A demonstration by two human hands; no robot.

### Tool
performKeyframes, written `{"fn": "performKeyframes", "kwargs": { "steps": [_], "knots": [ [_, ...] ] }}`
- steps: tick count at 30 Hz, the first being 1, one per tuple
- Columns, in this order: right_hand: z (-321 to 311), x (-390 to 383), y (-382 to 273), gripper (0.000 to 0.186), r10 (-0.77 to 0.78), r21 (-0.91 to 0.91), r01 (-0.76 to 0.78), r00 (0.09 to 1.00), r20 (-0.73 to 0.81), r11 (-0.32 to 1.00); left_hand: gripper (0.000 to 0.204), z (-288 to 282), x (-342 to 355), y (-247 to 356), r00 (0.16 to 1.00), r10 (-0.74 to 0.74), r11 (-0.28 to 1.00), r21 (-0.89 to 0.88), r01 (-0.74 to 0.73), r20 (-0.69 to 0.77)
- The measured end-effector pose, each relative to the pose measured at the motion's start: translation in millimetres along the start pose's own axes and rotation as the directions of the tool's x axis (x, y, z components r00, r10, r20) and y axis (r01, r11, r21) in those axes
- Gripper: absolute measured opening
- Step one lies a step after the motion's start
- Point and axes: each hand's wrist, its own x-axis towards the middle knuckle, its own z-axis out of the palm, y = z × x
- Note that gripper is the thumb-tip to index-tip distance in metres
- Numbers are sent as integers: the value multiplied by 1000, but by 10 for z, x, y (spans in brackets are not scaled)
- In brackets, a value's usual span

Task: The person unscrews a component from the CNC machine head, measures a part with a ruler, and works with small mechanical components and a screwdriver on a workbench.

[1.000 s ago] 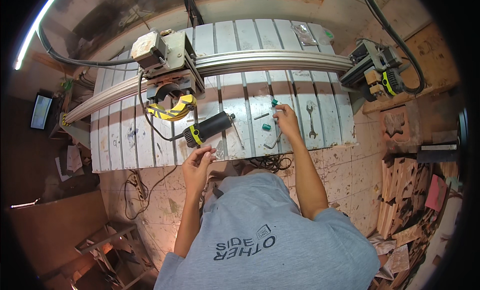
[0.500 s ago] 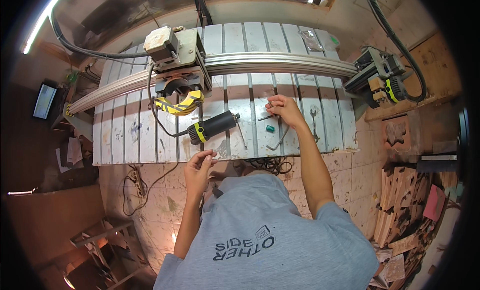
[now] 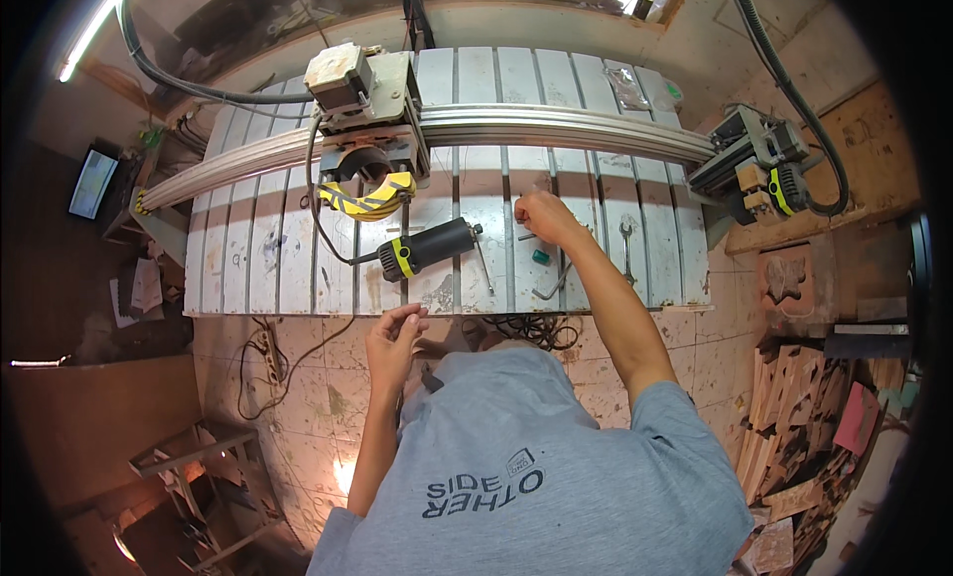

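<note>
My right hand (image 3: pixel 548 219) is closed, knuckles up, low over the slotted white table (image 3: pixel 655 278); whatever its fingers pinch is hidden. Just below it lie a small green object (image 3: pixel 541 256) and an L-shaped hex key (image 3: pixel 553 284). Near the table's front edge, my left hand (image 3: pixel 394 344) has thumb and fingers curled together, with a tiny pale bit at the tips too small to name. Between the hands a black spindle motor (image 3: pixel 442 244) with a yellow-green band lies on its side. A thin metal tool (image 3: pixel 484 266) rests beside its tip. Farther right is a wrench (image 3: pixel 626 246).
A metal gantry beam (image 3: pixel 556 125) spans the table. Its carriage (image 3: pixel 372 109) carries an open round clamp (image 3: pixel 367 195) with yellow-black stripes. A second motor unit (image 3: pixel 774 184) sits at the right end. Cables (image 3: pixel 536 330) lie on the floor; wood offcuts (image 3: pixel 794 417) are stacked right.
My right hand has moved slightly left and down, turning from a raised pinch to knuckles up. My left hand stays near the table's front edge. The view has shifted a little.
</note>
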Motion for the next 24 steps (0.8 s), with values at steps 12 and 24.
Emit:
{"fn": "performKeyframes", "kwargs": {
  "steps": [12, 24],
  "knots": [
    [-400, -1266, -14, 18, 552, 716, -84, 700, -453, 693, 24, -122, -76, 6, 995, -47, 996, 83, 40, 86],
    [1025, -3548, -874, 22, 890, 900, -287, 413, -193, 328, 25, 93, 9, -83, 767, 15, 997, 53, -63, 642]
  ]
}}
